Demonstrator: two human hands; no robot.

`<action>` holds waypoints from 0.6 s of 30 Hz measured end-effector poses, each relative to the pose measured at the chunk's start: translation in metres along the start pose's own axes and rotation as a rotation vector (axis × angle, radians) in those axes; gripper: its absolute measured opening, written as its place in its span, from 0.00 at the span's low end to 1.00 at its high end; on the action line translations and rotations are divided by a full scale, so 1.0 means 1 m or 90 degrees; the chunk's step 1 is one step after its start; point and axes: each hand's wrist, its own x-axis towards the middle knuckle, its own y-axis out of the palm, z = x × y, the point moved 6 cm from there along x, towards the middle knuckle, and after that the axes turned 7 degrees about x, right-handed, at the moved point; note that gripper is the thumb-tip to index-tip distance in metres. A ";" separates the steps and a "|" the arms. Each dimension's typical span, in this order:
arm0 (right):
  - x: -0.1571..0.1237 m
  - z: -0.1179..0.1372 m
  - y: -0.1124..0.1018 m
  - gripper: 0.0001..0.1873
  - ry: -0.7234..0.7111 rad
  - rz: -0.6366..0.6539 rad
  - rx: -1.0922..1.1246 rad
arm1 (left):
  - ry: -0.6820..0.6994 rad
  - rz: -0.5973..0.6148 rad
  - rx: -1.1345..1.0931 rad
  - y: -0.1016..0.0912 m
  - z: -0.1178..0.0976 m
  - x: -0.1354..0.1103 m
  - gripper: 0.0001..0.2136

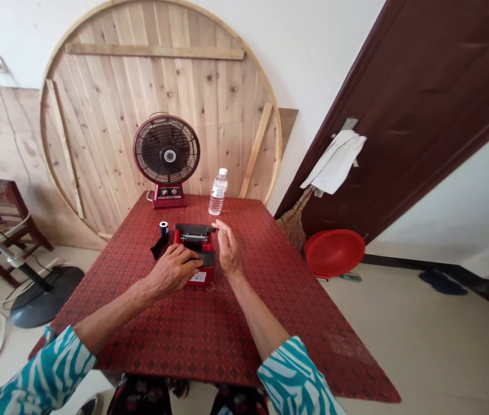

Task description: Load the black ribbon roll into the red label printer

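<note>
A small red and black machine (204,276), like a receipt printer, sits on the table with its top open and a metal bar (194,237) showing inside. My left hand (173,268) lies over its left front part, fingers bent across the black top and holding it. At the machine's right side is my right hand (228,252), its fingers stretched forward by the rear right corner; nothing shows in it. Left of the machine stands a small dark roll (164,228) with a white end. A flat black piece (158,248) lies between this roll and my left hand.
The red patterned table (244,340) also bears a red fan (167,155) and a clear water bottle (217,193) at its back. A large round wooden board (162,86) leans on the wall. A red basin (335,252) is right, a floor fan base (48,297) left.
</note>
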 end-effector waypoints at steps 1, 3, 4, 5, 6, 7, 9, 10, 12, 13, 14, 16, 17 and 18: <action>-0.005 -0.001 -0.001 0.20 -0.001 0.006 -0.003 | 0.000 0.000 0.001 0.000 0.000 0.000 0.12; -0.016 -0.003 -0.004 0.19 -0.009 0.021 -0.015 | 0.004 0.002 0.001 -0.001 0.000 -0.001 0.12; -0.021 -0.003 -0.006 0.19 -0.016 0.029 -0.025 | 0.008 0.004 0.000 -0.002 0.000 -0.002 0.13; -0.026 -0.004 -0.007 0.19 -0.024 0.039 -0.038 | 0.012 0.008 -0.001 -0.002 0.000 -0.003 0.13; -0.031 -0.004 -0.008 0.18 -0.034 0.049 -0.054 | 0.016 0.011 -0.002 -0.002 0.000 -0.004 0.13; -0.035 -0.004 -0.009 0.18 -0.046 0.059 -0.069 | 0.019 0.013 -0.003 -0.001 0.000 -0.006 0.14; -0.042 -0.003 -0.009 0.18 -0.070 0.072 -0.095 | 0.021 0.009 0.001 0.000 -0.001 -0.010 0.15; -0.045 -0.003 -0.009 0.18 -0.079 0.072 -0.104 | 0.018 0.002 0.007 0.002 -0.002 -0.012 0.15; -0.047 -0.003 -0.010 0.18 -0.084 0.065 -0.112 | 0.007 -0.016 0.017 0.006 -0.005 -0.017 0.17; -0.048 -0.003 -0.010 0.18 -0.081 0.061 -0.114 | -0.001 -0.026 0.021 0.008 -0.007 -0.020 0.18; -0.049 -0.004 -0.010 0.18 -0.078 0.062 -0.119 | -0.011 -0.033 0.025 0.011 -0.009 -0.022 0.19; -0.050 -0.006 -0.010 0.18 -0.081 0.078 -0.142 | -0.031 -0.042 0.036 0.015 -0.012 -0.026 0.20; -0.051 -0.007 -0.010 0.19 -0.087 0.091 -0.157 | -0.039 -0.044 0.043 0.016 -0.013 -0.027 0.21; -0.052 -0.008 -0.010 0.19 -0.095 0.103 -0.172 | -0.045 -0.046 0.049 0.017 -0.013 -0.028 0.21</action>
